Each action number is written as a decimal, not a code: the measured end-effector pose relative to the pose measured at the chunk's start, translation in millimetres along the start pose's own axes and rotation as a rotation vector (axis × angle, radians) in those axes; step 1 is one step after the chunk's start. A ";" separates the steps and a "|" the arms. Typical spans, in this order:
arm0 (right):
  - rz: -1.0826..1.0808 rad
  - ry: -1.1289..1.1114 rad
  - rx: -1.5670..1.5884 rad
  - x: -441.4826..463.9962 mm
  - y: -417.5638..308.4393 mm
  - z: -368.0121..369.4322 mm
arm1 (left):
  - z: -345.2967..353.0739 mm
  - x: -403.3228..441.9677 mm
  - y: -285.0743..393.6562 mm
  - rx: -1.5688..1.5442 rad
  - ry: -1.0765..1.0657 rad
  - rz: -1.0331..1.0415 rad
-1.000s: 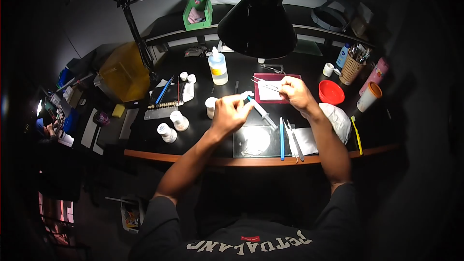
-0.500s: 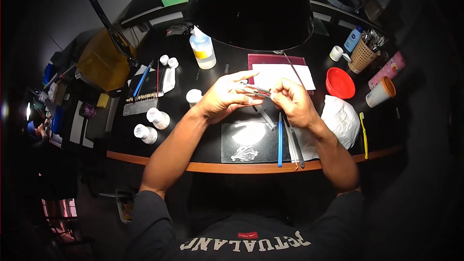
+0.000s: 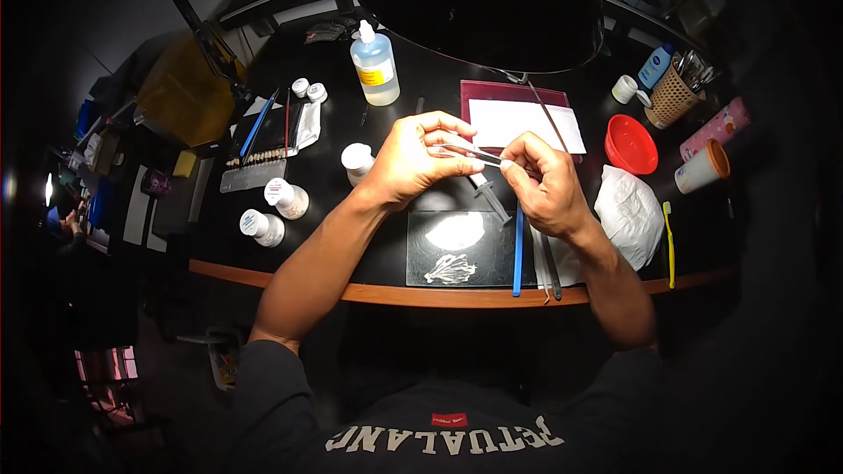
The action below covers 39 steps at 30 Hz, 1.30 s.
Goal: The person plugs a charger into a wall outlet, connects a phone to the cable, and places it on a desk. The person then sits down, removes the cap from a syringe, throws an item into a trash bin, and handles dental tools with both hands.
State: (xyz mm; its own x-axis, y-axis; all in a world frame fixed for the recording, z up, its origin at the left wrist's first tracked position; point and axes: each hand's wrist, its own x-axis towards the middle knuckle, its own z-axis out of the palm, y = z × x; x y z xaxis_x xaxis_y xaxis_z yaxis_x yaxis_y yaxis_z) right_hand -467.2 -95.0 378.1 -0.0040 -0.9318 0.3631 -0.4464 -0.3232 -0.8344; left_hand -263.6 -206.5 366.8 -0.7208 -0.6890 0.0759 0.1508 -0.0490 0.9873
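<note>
In the middle of the head view, my left hand (image 3: 420, 154) is closed around slim metal tweezers (image 3: 481, 155), their shiny arms sticking out to the right. My right hand (image 3: 546, 183) pinches at their right end with thumb and forefinger. Whether those fingertips also hold something small is hidden. Below the hands lies a dark glass slab (image 3: 421, 250) with a white smear (image 3: 450, 269) on it. A clear syringe (image 3: 493, 200) rests across its upper right corner. Beside the slab lie a blue-handled tool (image 3: 518, 254) and a dark-handled tool (image 3: 551, 268).
White-capped jars (image 3: 286, 199) and a spray bottle (image 3: 375, 70) stand left. A shade guide (image 3: 253, 173) lies farther left. On the right are a red bowl (image 3: 631, 144), crumpled white tissue (image 3: 629, 215), a yellow toothbrush (image 3: 669, 246) and a tool basket (image 3: 674, 101). A dark lamp (image 3: 479, 9) overhangs the back.
My hands have shifted slightly; the right one is turned a little and still pinches at the tweezers' end. The whole view has moved, with the table sliding slightly right and up.
</note>
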 end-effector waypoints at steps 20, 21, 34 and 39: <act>-0.038 0.015 -0.004 -4.0 5.4 10.9 | 14.2 -1.2 -10.1 -0.020 0.114 0.202; -0.046 0.019 0.008 -4.3 3.9 12.1 | 15.2 -1.3 -10.4 -0.021 0.120 0.218; -0.013 -0.015 0.038 -8.4 8.6 13.0 | 5.6 0.3 -10.7 0.149 0.018 0.218; -0.013 -0.003 0.039 -7.9 11.2 15.2 | 6.8 -1.2 -9.9 0.189 0.114 0.262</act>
State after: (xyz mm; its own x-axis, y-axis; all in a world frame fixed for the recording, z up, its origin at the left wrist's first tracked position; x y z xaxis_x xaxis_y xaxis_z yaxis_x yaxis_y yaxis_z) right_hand -458.5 -93.8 359.7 0.0043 -0.9281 0.3724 -0.4115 -0.3411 -0.8452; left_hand -268.9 -200.3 357.8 -0.5925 -0.7373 0.3247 0.1850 0.2678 0.9456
